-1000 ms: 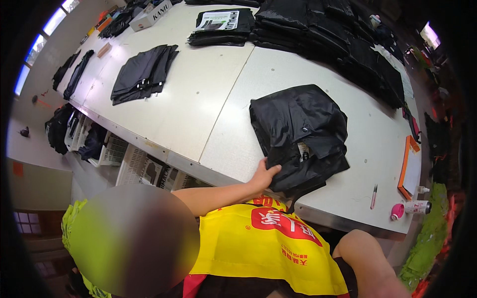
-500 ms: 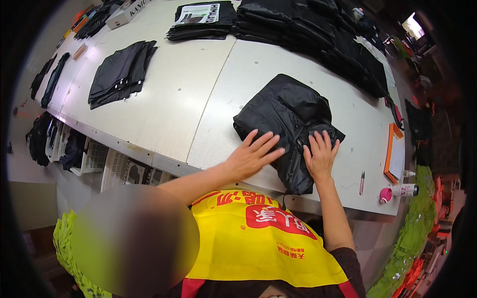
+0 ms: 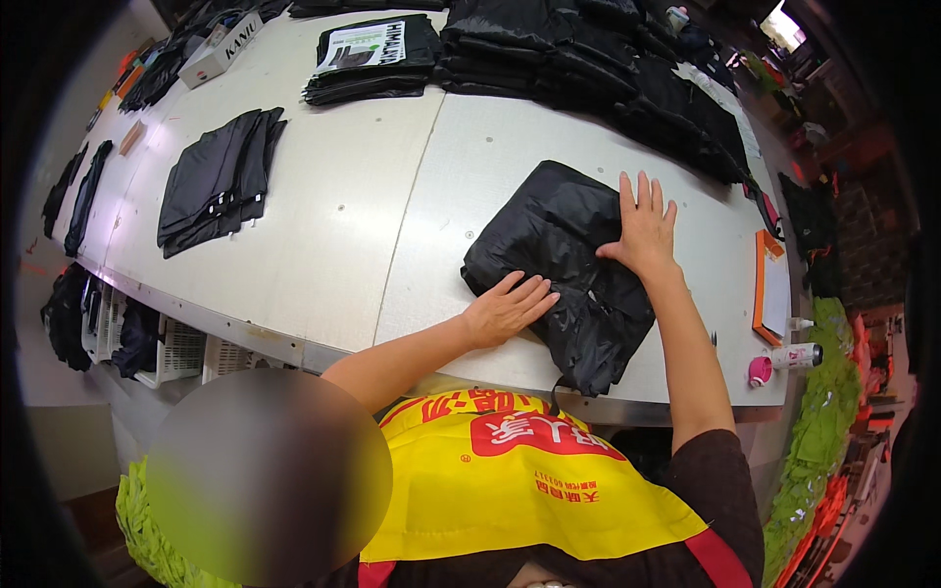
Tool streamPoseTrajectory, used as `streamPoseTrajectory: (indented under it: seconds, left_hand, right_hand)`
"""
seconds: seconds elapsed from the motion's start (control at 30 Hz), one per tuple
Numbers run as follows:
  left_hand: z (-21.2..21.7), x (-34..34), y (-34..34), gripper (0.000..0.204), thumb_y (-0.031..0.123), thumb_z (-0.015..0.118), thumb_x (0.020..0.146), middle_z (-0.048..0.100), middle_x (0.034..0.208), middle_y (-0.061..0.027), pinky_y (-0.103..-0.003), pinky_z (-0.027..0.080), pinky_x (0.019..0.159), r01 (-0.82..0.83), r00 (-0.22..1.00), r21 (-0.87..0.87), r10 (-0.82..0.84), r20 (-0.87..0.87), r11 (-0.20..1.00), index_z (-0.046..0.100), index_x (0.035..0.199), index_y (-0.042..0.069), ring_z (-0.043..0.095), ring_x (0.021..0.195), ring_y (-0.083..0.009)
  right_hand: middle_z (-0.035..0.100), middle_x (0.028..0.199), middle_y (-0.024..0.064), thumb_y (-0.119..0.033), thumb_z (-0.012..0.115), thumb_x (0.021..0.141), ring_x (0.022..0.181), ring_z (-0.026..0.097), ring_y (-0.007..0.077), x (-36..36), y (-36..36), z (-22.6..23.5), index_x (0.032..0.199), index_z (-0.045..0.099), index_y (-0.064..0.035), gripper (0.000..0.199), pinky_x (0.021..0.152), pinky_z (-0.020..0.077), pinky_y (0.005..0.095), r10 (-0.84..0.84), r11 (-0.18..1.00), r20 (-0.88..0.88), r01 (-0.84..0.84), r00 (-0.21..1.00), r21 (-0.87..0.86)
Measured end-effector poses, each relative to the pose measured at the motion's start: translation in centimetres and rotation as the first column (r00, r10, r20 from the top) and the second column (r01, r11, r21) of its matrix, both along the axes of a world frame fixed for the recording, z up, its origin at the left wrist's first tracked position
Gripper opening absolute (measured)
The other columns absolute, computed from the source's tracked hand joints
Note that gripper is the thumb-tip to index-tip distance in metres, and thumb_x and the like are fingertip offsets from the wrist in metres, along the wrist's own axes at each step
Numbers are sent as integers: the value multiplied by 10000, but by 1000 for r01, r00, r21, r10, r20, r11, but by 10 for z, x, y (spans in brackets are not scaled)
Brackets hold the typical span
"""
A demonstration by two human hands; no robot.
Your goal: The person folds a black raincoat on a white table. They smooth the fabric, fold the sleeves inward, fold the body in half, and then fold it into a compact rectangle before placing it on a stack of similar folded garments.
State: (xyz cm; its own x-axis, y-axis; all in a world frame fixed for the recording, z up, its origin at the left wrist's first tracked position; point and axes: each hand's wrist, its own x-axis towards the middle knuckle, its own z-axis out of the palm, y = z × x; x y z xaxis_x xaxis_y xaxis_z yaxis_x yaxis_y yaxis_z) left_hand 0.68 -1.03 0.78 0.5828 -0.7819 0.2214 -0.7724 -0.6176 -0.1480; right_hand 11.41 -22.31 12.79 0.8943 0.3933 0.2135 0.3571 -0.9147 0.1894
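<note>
A black, shiny garment (image 3: 564, 235), partly folded and possibly a jacket, lies on the table in front of me. Its lower part narrows toward the table's near edge, and a thin dark cord hangs there. My left hand (image 3: 510, 310) rests flat on the garment's near left side with fingers stretched out. At the far right edge of the garment is my right hand (image 3: 644, 230), its fingers spread and thumb out over the cloth. Neither hand grips anything.
Stacks of folded black garments (image 3: 578, 59) line the far side, one topped by a white printed bag (image 3: 363, 47). Folded dark trousers (image 3: 221, 176) lie at left. An orange-edged box (image 3: 771, 289) and a bottle (image 3: 796, 357) stand at right. White baskets (image 3: 181, 343) sit below the table.
My right hand has moved away from me along the garment's right edge. The right part of the garment now lies flatter. My left hand has shifted slightly toward me.
</note>
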Motion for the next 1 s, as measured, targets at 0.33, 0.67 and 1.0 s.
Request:
streamPoseTrajectory:
  seconds: [0.33,0.67,1.0]
  left_hand:
    - [1,41,-3,424,234,464,838,508,1267,-181,-426,304,1017,152,979,-25,-147,139,988,514,1189,3,465,1197,-272]
    - [-13,36,-7,507,244,468,830,485,1288,-128,-536,162,1083,152,971,-120,-126,201,981,402,1313,106,379,1270,-264]
    - [-35,37,5,337,227,510,801,525,1227,-153,-525,278,1027,186,970,-315,-124,207,931,516,1109,90,452,1199,-323]
  right_hand:
    - [464,1204,186,-452,855,477,1139,449,344,-5,-28,-89,1388,224,-54,1178,967,357,480,-1,979,-286,59,958,194]
    - [523,1235,172,-351,857,529,1119,513,251,103,-58,-112,1250,449,51,920,963,406,352,231,784,-822,401,520,474]
    - [615,1099,142,-228,809,597,997,582,237,63,-31,-86,1188,522,51,713,896,445,332,228,762,-891,498,393,414]
